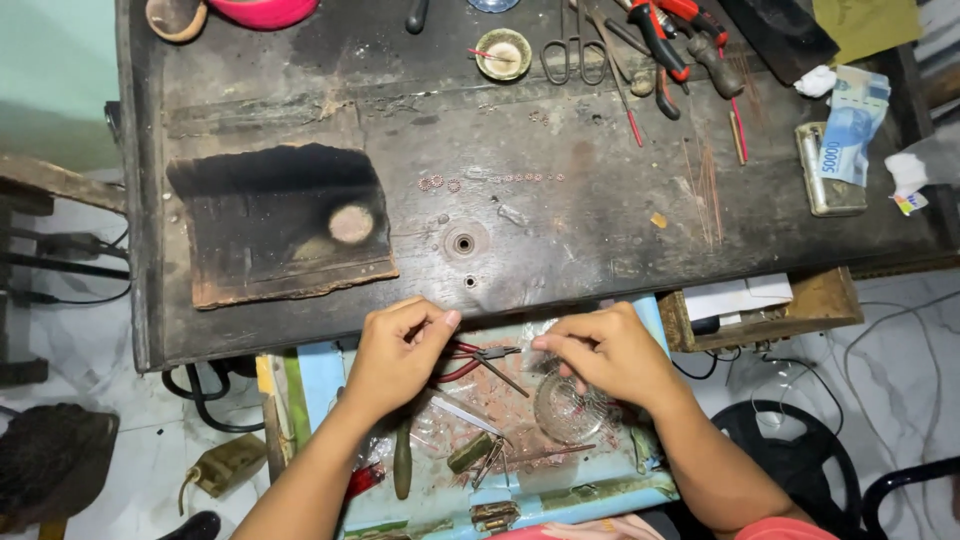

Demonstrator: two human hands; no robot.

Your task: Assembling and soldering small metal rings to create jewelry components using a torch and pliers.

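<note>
One camera only, worn on the person's head. It looks almost straight down, tilted a little forward and away from the body. The forearms enter from the bottom edge, so the wearer sits at the near side of the dark wooden workbench (560,250). The far edge of the bench meets the top of the frame, where scissors (573,48) and red-handled pliers (660,35) are partly cut off. Pale floor tiles (90,330) show at both sides. The left hand (400,355) and right hand (605,350) sit low and centred, near the lens, over an open drawer (320,375). No second view to compare.
</note>
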